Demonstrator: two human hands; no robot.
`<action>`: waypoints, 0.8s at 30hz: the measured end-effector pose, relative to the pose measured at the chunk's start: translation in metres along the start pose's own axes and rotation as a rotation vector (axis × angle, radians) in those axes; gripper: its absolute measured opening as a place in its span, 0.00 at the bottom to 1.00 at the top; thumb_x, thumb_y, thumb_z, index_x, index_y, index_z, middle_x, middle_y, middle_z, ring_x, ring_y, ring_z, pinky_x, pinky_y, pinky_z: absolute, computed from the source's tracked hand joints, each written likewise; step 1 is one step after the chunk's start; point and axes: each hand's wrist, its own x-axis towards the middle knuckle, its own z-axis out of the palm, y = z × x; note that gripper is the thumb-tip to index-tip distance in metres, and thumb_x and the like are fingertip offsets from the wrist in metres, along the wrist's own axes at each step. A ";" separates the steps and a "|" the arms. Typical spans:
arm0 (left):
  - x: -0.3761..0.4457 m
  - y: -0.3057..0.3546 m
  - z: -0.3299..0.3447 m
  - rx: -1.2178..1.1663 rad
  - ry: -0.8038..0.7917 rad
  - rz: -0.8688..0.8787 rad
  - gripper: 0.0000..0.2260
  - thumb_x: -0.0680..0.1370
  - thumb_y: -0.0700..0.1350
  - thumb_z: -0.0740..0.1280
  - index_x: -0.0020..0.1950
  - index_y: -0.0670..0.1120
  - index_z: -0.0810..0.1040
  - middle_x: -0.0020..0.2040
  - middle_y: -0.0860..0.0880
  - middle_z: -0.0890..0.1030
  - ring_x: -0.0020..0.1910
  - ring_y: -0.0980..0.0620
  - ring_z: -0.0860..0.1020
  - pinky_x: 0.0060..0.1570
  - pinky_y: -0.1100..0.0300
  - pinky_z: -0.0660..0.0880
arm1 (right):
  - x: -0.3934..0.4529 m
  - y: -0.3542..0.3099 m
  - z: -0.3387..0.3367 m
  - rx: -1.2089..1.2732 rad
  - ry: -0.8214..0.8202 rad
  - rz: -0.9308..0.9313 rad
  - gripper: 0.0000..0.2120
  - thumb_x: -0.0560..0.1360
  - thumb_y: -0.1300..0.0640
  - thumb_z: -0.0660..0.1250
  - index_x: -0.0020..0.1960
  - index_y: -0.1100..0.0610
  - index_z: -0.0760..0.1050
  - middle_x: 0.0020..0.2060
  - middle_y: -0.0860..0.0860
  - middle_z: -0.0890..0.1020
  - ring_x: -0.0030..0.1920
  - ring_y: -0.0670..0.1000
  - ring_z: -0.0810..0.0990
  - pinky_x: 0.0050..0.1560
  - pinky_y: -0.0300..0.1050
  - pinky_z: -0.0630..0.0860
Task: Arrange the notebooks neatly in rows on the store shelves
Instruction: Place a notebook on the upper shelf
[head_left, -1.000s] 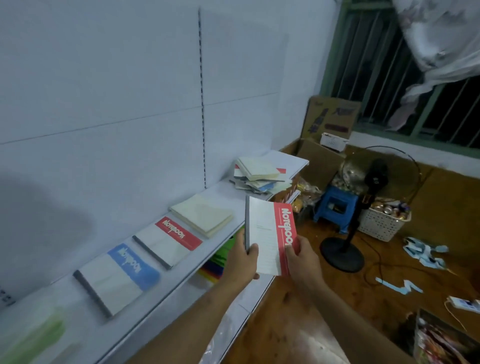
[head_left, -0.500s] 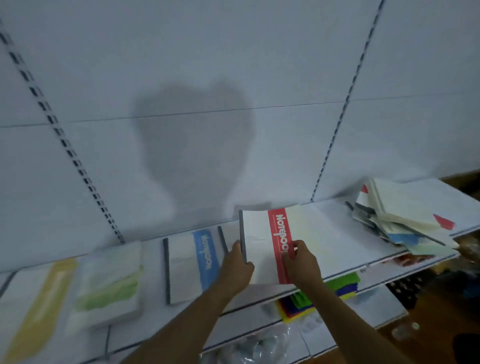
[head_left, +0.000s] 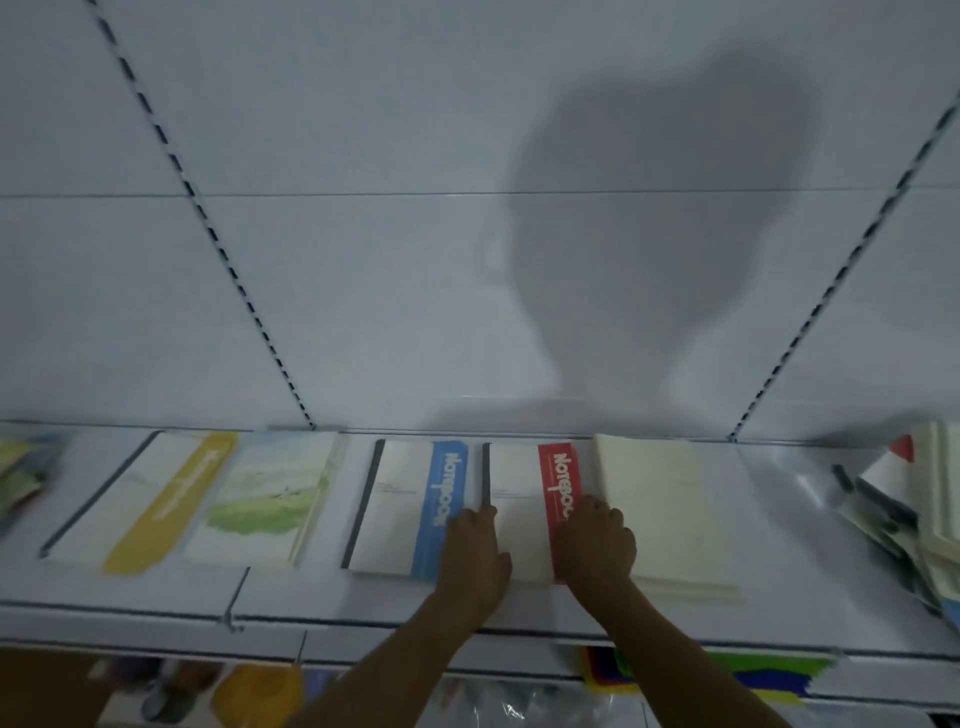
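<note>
**Left hand (head_left: 475, 551) and right hand (head_left: 595, 545) grip red notebook (head_left: 519, 488)**

Curled fingers hold its two sides, close to the shelf (head_left: 363, 616) front edge. It lies flat between the blue notebook (head_left: 405, 509) and a cream stack (head_left: 660, 509), reaching to the shelf's back edge.

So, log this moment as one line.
placing | red notebook | shelf, beside blue notebook | left hand, right hand holding it
</note>
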 end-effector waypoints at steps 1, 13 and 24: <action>-0.002 0.000 -0.002 0.007 0.026 0.002 0.24 0.79 0.46 0.62 0.73 0.45 0.61 0.69 0.44 0.65 0.67 0.48 0.64 0.64 0.60 0.64 | 0.000 -0.003 0.000 0.003 0.002 0.003 0.25 0.75 0.44 0.64 0.66 0.58 0.67 0.59 0.54 0.75 0.55 0.52 0.78 0.55 0.47 0.75; -0.067 -0.119 -0.150 -0.195 0.435 -0.099 0.11 0.77 0.46 0.64 0.56 0.43 0.75 0.54 0.44 0.76 0.53 0.48 0.76 0.51 0.58 0.71 | -0.046 -0.179 -0.017 0.177 -0.039 -0.557 0.18 0.75 0.51 0.59 0.60 0.59 0.72 0.55 0.57 0.78 0.57 0.57 0.76 0.55 0.46 0.71; -0.256 -0.354 -0.317 -0.181 0.751 -0.550 0.04 0.77 0.46 0.64 0.50 0.48 0.76 0.50 0.50 0.77 0.50 0.52 0.76 0.49 0.59 0.75 | -0.266 -0.468 0.033 0.284 -0.326 -1.108 0.08 0.78 0.53 0.60 0.47 0.56 0.75 0.48 0.54 0.81 0.51 0.54 0.79 0.49 0.46 0.74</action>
